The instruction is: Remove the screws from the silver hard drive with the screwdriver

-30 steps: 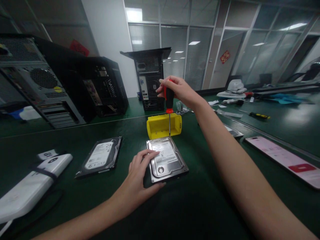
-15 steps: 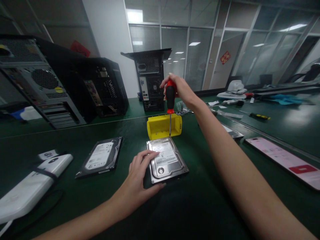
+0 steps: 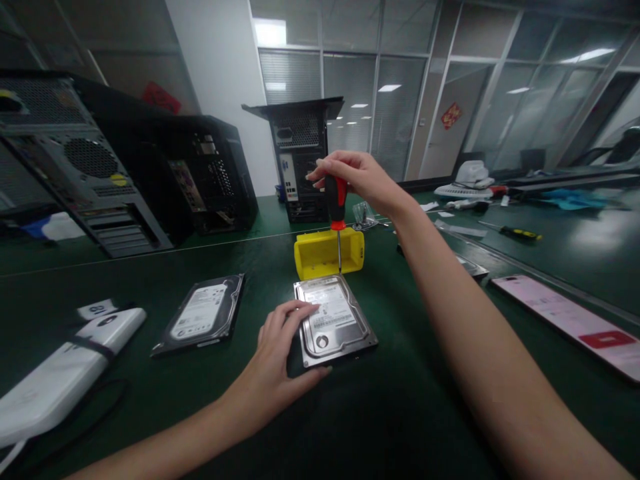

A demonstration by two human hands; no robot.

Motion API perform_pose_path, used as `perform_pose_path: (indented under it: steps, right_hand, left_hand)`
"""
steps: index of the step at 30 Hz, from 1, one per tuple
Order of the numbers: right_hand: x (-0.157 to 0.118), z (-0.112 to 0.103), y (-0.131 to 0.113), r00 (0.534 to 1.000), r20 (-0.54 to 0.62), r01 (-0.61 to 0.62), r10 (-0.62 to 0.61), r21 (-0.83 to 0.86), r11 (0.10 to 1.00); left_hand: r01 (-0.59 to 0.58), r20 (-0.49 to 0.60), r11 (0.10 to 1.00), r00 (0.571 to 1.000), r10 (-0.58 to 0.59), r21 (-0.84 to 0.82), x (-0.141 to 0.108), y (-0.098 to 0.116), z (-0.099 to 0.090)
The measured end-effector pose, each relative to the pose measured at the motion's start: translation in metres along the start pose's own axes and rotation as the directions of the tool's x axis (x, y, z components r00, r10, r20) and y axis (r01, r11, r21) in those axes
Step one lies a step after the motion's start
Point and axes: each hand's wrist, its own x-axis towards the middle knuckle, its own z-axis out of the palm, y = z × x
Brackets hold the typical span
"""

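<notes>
A silver hard drive lies flat on the green table, its white label facing up. My left hand grips it from the left, fingers on its top and thumb along the near edge. My right hand is closed round the handle of a red and black screwdriver, held upright. The screwdriver's tip stands at the drive's far edge; whether it sits in a screw is too small to tell. Just behind the drive, a yellow plastic bin lies with its opening toward me, a few tiny bits inside.
Another hard drive lies to the left, near a white power bank. A pink-screened phone and a yellow-black screwdriver lie right. Computer cases stand along the back. My right forearm partly covers another drive.
My right hand has turned and shifted slightly left on the screwdriver, and the handle leans a little left and lower. My left hand and the hard drive have stayed put.
</notes>
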Motion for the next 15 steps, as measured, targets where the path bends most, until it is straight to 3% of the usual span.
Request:
perform_pose_path:
  steps: [9,15]
  right_hand:
    - [-0.0019,0.0016,0.0018,1.000,0.010,-0.005,0.004,0.045,0.999]
    - [0.0006,0.0025,0.0043,0.996,-0.091,-0.034,0.025,-0.103,0.994]
  left_hand:
    - [0.003,0.025,1.000,1.000,-0.003,-0.002,0.0005,0.0018,-0.0028]
    - [0.001,0.020,1.000,1.000,-0.001,-0.004,0.0004,0.0009,-0.0027]
